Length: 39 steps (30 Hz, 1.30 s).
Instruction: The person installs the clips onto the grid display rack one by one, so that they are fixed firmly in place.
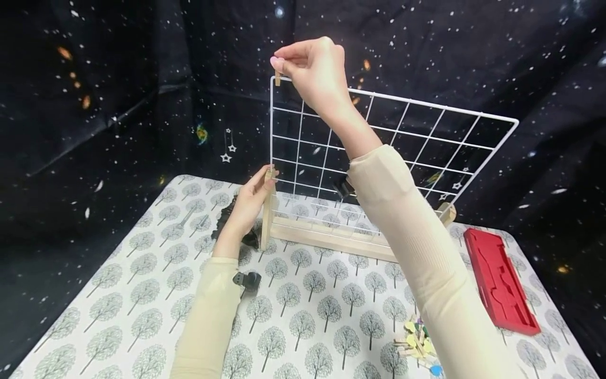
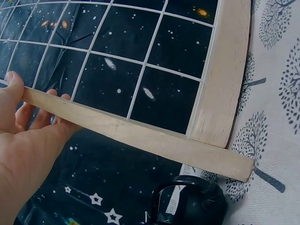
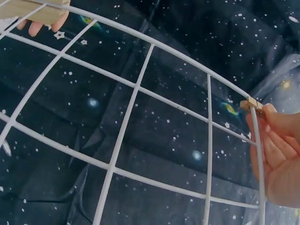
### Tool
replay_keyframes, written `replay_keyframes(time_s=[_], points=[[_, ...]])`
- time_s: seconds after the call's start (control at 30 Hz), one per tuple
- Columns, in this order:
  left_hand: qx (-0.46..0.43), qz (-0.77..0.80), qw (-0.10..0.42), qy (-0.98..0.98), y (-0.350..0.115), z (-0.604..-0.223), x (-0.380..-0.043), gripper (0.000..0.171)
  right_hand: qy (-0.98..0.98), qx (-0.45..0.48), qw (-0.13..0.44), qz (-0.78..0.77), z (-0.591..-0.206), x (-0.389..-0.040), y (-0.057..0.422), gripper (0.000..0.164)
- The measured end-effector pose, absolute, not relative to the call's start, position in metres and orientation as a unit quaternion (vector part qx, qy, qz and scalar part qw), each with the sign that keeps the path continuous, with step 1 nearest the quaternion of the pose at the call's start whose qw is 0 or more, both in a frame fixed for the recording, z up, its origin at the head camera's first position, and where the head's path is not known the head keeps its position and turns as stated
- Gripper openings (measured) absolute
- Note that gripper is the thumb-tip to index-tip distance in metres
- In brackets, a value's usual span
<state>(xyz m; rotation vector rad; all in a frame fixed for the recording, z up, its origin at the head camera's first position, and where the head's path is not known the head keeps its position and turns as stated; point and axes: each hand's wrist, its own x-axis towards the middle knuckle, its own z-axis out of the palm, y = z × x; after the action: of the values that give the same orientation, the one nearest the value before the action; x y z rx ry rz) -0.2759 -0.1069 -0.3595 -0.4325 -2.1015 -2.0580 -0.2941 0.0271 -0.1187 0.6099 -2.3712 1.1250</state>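
A white wire grid (image 1: 397,126) stands upright in a wooden base (image 1: 326,237) with side posts. At the grid's top left corner my right hand (image 1: 322,73) pinches a small wooden clothespin (image 1: 278,80), which sits over the top wire; something pink shows at its upper end. In the right wrist view the clothespin (image 3: 253,104) straddles the wire at the corner, thumb and fingers on its end. Lower down, my left hand (image 1: 248,202) grips the top of the left wooden post (image 1: 266,218). The left wrist view shows thumb and fingers on either side of that post (image 2: 140,136).
Several clothespins with coloured shapes (image 1: 416,339) lie in a pile by my right forearm. A red molded tray (image 1: 502,284) is at the table's right. Behind the left post sits a black object (image 1: 227,218). A dark star-patterned cloth (image 1: 142,63) hangs behind.
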Motion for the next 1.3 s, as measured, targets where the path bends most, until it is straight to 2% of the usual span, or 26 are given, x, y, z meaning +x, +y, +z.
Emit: replay_keyframes(time_s=[0.2,0.47,0.6,0.7,0.8,0.93,1.17,1.3], points=[[-0.138,-0.693,0.076,-0.703,-0.104,-0.364,-0.274,0.043,-0.854,0.235,0.2,0.418,-0.125,-0.294,0.033,0.029],[-0.152,-0.691,0.067,-0.704,-0.099,-0.365,-0.276,0.042,-0.843,0.271,0.215,0.412,-0.131,-0.282,0.053,0.04],[-0.146,-0.697,0.066,-0.699,-0.101,-0.364,-0.276,0.042,-0.831,0.336,0.238,0.373,-0.139,-0.258,0.067,0.036],[-0.143,-0.701,0.069,-0.695,-0.104,-0.363,-0.277,0.042,-0.819,0.409,0.227,0.333,-0.153,-0.238,0.081,0.032],[-0.151,-0.7,0.069,-0.695,-0.108,-0.364,-0.28,0.043,-0.807,0.466,0.192,0.307,-0.183,-0.23,0.102,0.032],[-0.157,-0.697,0.074,-0.695,-0.115,-0.367,-0.286,0.044,-0.815,0.483,0.138,0.29,-0.244,-0.233,0.139,0.035],[-0.141,-0.702,0.072,-0.695,-0.125,-0.357,-0.273,0.044,-0.876,0.403,0.014,0.266,-0.345,-0.209,0.209,0.041],[-0.134,-0.7,0.07,-0.698,-0.129,-0.358,-0.271,0.044,-0.892,0.374,-0.015,0.254,-0.388,-0.185,0.254,0.044]])
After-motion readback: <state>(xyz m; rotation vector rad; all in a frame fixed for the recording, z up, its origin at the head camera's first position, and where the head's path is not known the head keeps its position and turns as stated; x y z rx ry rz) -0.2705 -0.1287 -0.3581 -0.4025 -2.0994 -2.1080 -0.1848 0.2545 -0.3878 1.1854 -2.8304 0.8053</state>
